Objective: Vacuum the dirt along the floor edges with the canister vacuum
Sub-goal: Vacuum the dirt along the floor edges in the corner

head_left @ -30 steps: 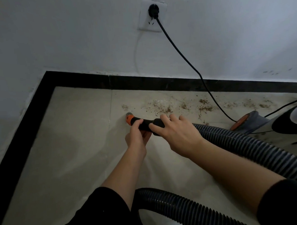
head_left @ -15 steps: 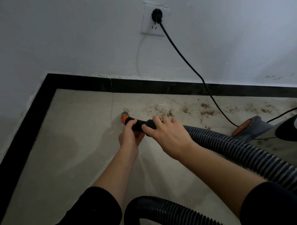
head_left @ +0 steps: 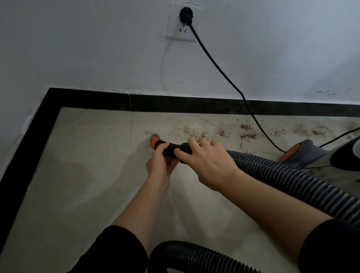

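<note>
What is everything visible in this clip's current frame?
socket: one, white, on far wall.
plug: one, black, in socket.
cord: one, black, from plug down towards vacuum.
baseboard: one, black, along floor edge.
dirt: scattered, brown, near far baseboard.
nozzle: one, black with orange tip, at dirt's left end.
hose: one, dark ribbed, right and bottom.
vacuum: one, grey, orange, black, right edge.
left hand: grips nozzle.
right hand: grips nozzle behind it.

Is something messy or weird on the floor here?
Yes. Brown dirt is scattered on the pale floor beside the black skirting, right of the orange-tipped nozzle that the left hand and right hand grip. The power cord trails across it. A darker patch marks the tiles on the left.
</note>
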`<action>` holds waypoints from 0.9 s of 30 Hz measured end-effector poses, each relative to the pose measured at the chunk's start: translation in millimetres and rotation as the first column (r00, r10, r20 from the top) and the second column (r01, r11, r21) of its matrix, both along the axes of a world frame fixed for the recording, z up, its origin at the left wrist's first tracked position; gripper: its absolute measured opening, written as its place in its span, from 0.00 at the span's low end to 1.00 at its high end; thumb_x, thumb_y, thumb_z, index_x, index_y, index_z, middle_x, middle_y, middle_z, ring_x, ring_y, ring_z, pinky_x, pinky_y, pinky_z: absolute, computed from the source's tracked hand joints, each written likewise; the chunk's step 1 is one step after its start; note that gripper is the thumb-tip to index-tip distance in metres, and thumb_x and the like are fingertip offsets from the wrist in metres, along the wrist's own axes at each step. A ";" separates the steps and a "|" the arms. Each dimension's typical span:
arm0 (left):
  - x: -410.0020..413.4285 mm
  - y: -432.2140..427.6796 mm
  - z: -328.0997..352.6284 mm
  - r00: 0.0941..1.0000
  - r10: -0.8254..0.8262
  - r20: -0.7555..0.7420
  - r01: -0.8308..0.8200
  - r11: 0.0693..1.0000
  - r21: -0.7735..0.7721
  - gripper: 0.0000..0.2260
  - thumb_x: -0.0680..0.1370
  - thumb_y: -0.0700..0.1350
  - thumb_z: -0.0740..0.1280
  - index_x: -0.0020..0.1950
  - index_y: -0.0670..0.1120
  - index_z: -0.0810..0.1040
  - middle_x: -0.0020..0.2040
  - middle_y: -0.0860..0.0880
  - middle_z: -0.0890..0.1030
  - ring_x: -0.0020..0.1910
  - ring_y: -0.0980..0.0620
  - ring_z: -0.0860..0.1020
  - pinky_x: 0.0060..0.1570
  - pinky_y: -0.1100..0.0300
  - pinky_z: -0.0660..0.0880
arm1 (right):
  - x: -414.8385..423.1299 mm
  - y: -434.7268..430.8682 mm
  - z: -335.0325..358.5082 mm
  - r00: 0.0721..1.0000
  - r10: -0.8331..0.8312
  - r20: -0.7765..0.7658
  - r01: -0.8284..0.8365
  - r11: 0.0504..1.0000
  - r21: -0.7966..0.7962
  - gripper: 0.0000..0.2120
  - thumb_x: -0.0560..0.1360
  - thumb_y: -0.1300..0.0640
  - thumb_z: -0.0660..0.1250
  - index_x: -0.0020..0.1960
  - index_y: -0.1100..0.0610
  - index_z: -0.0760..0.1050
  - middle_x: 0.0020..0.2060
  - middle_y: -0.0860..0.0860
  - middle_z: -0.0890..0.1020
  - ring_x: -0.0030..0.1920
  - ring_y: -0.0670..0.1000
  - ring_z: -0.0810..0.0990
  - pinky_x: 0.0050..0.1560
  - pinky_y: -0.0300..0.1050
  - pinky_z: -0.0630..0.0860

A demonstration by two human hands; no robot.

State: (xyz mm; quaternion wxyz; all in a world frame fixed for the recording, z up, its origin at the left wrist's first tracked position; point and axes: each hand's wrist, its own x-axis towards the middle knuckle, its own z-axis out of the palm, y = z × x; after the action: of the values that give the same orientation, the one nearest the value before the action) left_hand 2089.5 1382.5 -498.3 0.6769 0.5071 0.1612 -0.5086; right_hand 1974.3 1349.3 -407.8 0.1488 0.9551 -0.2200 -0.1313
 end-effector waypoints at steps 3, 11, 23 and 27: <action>11.0 2.1 -3.8 1.000 0.017 0.023 -0.017 1.000 0.003 0.12 0.75 0.43 0.70 0.56 0.40 0.78 0.51 0.40 0.83 0.46 0.46 0.83 0.47 0.56 0.81 | 9.6 2.2 -3.5 1.000 0.009 0.015 -0.010 1.000 0.010 0.30 0.77 0.60 0.62 0.74 0.51 0.52 0.64 0.61 0.65 0.57 0.60 0.72 0.50 0.51 0.70; 26.8 1.4 -9.2 0.997 0.040 0.062 -0.041 0.999 0.013 0.10 0.75 0.44 0.70 0.54 0.41 0.78 0.52 0.40 0.83 0.51 0.45 0.83 0.53 0.53 0.80 | 23.6 2.0 -6.0 0.999 0.020 0.042 -0.021 1.000 0.014 0.31 0.77 0.60 0.63 0.75 0.51 0.51 0.66 0.61 0.64 0.60 0.61 0.71 0.53 0.52 0.70; 1.2 -17.3 -10.5 0.999 -0.044 0.030 0.044 0.999 -0.013 0.11 0.76 0.43 0.69 0.55 0.40 0.78 0.50 0.40 0.83 0.46 0.46 0.83 0.48 0.56 0.81 | -4.5 -9.8 -7.2 0.999 -0.047 0.018 0.047 0.999 0.003 0.32 0.76 0.61 0.64 0.74 0.51 0.52 0.64 0.61 0.65 0.57 0.60 0.72 0.49 0.50 0.69; -12.0 -23.0 -9.1 0.997 -0.070 0.021 0.071 0.997 -0.016 0.10 0.76 0.43 0.69 0.54 0.40 0.78 0.49 0.40 0.84 0.44 0.47 0.83 0.47 0.56 0.81 | -18.3 -13.0 -6.9 0.997 -0.076 0.007 0.076 0.997 -0.008 0.33 0.75 0.61 0.65 0.74 0.50 0.52 0.64 0.61 0.66 0.56 0.60 0.73 0.48 0.50 0.69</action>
State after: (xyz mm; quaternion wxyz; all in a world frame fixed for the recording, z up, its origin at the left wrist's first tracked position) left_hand 2077.5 1359.4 -507.4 0.6645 0.5119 0.1320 -0.5282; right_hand 1956.0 1336.4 -414.7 0.1467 0.9459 -0.2572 -0.1327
